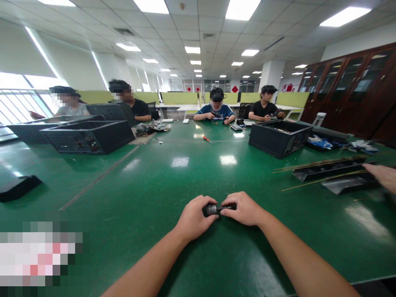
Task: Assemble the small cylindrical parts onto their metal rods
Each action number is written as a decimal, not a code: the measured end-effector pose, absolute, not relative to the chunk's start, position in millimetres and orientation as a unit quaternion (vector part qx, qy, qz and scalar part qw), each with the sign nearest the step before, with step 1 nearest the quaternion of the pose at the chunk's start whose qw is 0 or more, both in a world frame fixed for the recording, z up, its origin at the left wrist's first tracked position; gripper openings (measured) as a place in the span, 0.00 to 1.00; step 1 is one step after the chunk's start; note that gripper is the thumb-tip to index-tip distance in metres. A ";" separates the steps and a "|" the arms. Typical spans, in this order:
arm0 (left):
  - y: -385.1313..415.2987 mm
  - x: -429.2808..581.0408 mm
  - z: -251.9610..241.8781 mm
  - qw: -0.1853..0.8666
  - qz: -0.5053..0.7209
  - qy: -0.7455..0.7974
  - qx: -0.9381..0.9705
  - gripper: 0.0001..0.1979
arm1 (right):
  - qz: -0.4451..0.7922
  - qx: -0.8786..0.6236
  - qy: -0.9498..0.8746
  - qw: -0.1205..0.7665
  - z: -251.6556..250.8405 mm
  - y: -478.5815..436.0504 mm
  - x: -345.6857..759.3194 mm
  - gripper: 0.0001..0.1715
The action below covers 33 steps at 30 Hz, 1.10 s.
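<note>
Over the near middle of the green table, my left hand [198, 216] is closed around a black-and-grey cylinder [212, 209]. My right hand [244, 208] pinches a small dark piece [230, 206] right beside it. A thin, ridged metal shaft [220, 208] bridges the gap between the two hands. Whether these are one tool or two joined parts cannot be made out, as fingers cover much of both. Both forearms reach in from the bottom edge.
Black computer cases [89, 138] stand at the left, and another dark case [278, 138] at the right. A red screwdriver [206, 138] lies farther back. Thin rods rest over black metal channels [328, 168], near another person's hand [382, 175]. Several co-workers sit around the table [148, 177].
</note>
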State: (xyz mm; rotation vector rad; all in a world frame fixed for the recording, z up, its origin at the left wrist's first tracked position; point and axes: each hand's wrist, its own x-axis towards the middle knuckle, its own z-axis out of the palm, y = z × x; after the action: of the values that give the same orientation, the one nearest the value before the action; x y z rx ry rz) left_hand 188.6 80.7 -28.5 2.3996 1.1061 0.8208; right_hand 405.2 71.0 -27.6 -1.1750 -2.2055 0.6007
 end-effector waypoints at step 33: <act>80.6 188.8 -25.5 0.186 0.294 0.398 0.849 0.14 | 0.213 -0.436 -0.826 0.286 -28.0 71.2 406.1 0.10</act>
State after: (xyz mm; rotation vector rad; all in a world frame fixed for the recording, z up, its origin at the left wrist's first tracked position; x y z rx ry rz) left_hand 188.8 80.6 -25.5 2.3913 1.1215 0.8277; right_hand 406.1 71.2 -28.0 -1.1665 -2.2076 0.5686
